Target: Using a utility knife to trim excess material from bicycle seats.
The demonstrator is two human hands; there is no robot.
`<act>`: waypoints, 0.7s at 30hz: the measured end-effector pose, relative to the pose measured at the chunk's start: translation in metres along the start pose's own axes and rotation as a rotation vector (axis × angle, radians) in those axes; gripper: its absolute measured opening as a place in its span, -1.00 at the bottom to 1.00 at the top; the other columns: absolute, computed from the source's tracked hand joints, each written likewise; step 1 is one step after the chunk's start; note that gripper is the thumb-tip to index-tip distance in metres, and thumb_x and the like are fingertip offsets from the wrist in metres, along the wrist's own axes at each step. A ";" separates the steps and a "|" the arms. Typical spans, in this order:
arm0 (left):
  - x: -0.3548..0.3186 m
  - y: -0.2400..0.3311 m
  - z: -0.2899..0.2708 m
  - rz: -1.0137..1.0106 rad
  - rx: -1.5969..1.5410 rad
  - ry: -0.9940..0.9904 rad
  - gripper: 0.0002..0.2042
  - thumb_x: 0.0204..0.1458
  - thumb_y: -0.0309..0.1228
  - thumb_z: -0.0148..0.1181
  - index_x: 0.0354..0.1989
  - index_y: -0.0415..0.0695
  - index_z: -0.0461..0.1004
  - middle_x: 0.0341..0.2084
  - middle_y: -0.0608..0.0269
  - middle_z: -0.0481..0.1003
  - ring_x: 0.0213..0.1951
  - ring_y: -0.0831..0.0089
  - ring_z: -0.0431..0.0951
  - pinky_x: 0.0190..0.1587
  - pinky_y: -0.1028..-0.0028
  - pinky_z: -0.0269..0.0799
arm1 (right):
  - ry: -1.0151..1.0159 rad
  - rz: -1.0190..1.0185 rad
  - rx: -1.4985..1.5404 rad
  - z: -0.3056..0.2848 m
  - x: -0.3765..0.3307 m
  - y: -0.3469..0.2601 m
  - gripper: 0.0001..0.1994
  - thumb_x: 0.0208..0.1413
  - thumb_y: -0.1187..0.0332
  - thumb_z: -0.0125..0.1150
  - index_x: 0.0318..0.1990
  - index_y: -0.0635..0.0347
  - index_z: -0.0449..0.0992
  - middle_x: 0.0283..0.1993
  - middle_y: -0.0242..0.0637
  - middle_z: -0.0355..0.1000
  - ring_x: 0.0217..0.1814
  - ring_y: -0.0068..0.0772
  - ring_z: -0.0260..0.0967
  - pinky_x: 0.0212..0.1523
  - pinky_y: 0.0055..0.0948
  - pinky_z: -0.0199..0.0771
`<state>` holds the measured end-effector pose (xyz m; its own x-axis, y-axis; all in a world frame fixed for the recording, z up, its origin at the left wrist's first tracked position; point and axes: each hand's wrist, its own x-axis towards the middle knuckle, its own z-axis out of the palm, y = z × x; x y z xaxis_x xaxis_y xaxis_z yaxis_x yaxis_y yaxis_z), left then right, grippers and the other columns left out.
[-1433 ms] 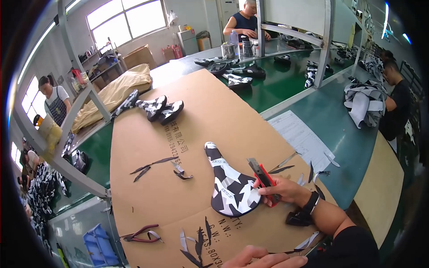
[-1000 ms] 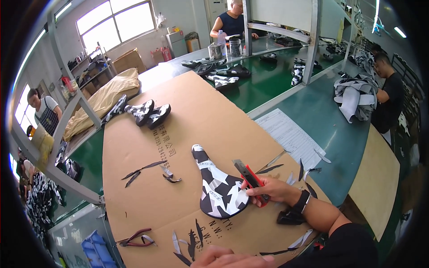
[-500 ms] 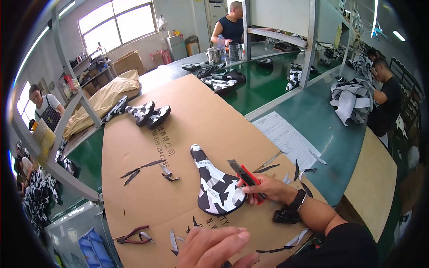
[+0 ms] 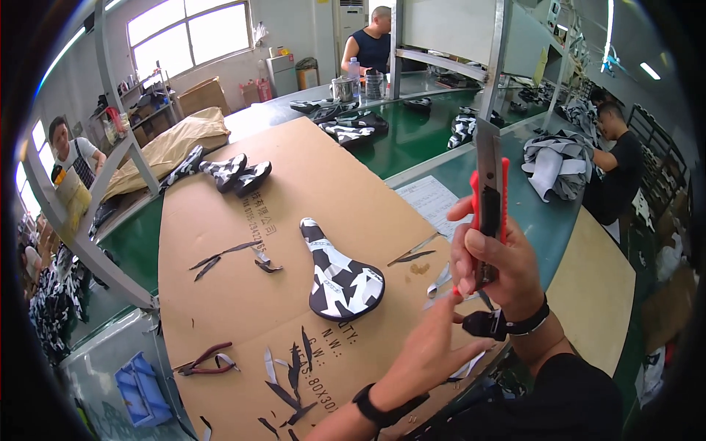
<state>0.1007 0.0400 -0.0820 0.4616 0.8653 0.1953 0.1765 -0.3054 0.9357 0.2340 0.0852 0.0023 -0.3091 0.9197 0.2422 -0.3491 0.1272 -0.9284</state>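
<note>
A red-and-black snap-off utility knife (image 4: 487, 198) stands upright in my right hand (image 4: 507, 261), its blade pointing up and its handle gripped by the fingers. Just below it is my left hand (image 4: 430, 342), thumb apart from the other fingers, fingertips close to the knife's lower end; whether they touch it I cannot tell. To the left of both hands, a bicycle saddle (image 4: 342, 283) covered in black, white and grey camouflage lies top up on the cardboard (image 4: 243, 309), apart from them.
Red-handled pliers (image 4: 207, 359) and several dark trimmings (image 4: 296, 375) lie on the cardboard. More saddles (image 4: 224, 170) rest at its far left. A paper sheet (image 4: 430, 198) lies on the green table. A blue crate (image 4: 142, 389) sits lower left. Several people work around the tables.
My right hand has lifted the knife off the saddle's right side, up and to the right, turning it upright. My left hand has moved right, toward the knife's lower end.
</note>
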 end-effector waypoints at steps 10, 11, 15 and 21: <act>0.014 -0.027 0.022 -0.198 -0.450 -0.109 -0.38 -0.17 -0.17 0.45 0.00 -0.27 0.34 -0.27 0.15 0.47 -0.20 0.44 0.48 -0.11 0.47 0.41 | 0.120 0.024 -0.131 -0.004 0.049 0.043 -0.67 0.15 0.28 0.22 -0.03 0.23 0.33 -0.52 -0.38 0.33 -0.62 -0.60 0.34 -0.62 -0.61 0.34; 0.015 -0.026 0.022 -0.293 -0.376 -0.092 -0.41 -0.14 -0.22 0.44 0.01 -0.27 0.35 -0.30 0.22 0.46 -0.22 0.51 0.47 -0.15 0.50 0.40 | 0.119 0.029 -0.130 -0.011 0.051 0.053 -0.67 0.15 0.28 0.22 -0.03 0.23 0.33 -0.52 -0.38 0.33 -0.62 -0.60 0.34 -0.62 -0.61 0.34; 0.016 -0.079 0.047 -0.290 -0.535 0.146 -0.27 -0.09 -0.24 0.41 0.17 -0.32 0.13 -0.15 0.10 0.41 -0.23 0.48 0.48 -0.22 0.52 0.43 | 0.007 0.194 -0.319 -0.015 0.068 0.092 -0.73 0.12 0.30 0.25 -0.12 0.22 0.37 -0.54 -0.41 0.36 -0.64 -0.63 0.33 -0.62 -0.61 0.37; 0.018 -0.099 0.037 -0.354 -0.497 0.201 -0.51 0.08 -0.29 0.25 0.07 -0.32 0.24 -0.14 0.06 0.47 -0.17 0.38 0.54 -0.12 0.47 0.45 | -0.030 0.135 -0.540 -0.074 0.138 0.103 -0.75 0.07 0.29 0.29 -0.20 0.17 0.39 -0.58 -0.44 0.32 -0.68 -0.65 0.28 -0.68 -0.59 0.31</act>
<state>0.1237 0.0717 -0.1819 0.2691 0.9523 -0.1439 -0.1576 0.1909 0.9689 0.2211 0.2526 -0.0814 -0.3475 0.9310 0.1120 0.1959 0.1888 -0.9623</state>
